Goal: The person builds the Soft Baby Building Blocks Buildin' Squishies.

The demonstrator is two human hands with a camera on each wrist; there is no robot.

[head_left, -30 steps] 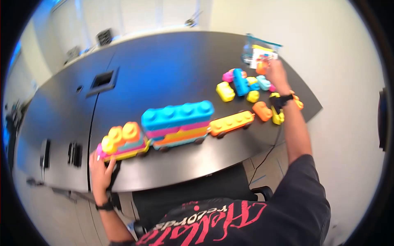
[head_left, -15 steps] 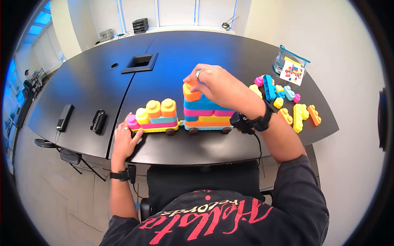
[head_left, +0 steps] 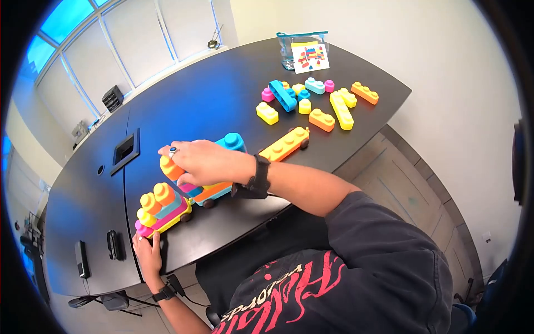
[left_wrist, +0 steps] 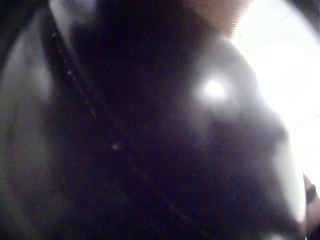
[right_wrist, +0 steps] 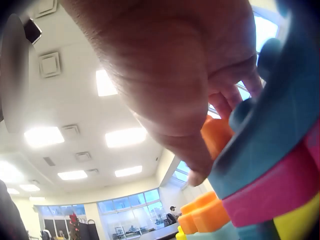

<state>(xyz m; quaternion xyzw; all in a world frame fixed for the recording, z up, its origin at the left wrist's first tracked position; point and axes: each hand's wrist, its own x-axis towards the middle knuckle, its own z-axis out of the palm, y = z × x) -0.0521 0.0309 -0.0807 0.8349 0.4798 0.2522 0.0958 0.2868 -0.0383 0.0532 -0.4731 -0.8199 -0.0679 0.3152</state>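
A toy train of building blocks stands on the dark table. In the head view my left hand [head_left: 147, 256] grips the nose of its front car [head_left: 169, 221], thumb on the near side, beside a pink block [head_left: 144, 229]. My right hand [head_left: 208, 161] reaches over the tall middle car and holds an orange block [head_left: 170, 167] at the left end of the long blue block [head_left: 231, 141]. From the right wrist, the thumb and fingers straddle that orange block [right_wrist: 216, 136]. The hand and forearm cover much of the middle car. The left wrist view is mostly dark.
Behind the right forearm, an orange flat wagon [head_left: 286, 145] trails the train. Loose blocks, among them a yellow one [head_left: 341, 111], lie farther right. A clear bag [head_left: 286, 55] with a picture card [head_left: 311, 58] stands behind them. A socket box [head_left: 126, 150] and black devices [head_left: 114, 245] lie left.
My right hand has brought an orange block from near the bag to the middle car's top left end and still holds it. The left hand stays at the front car. The head view has turned.
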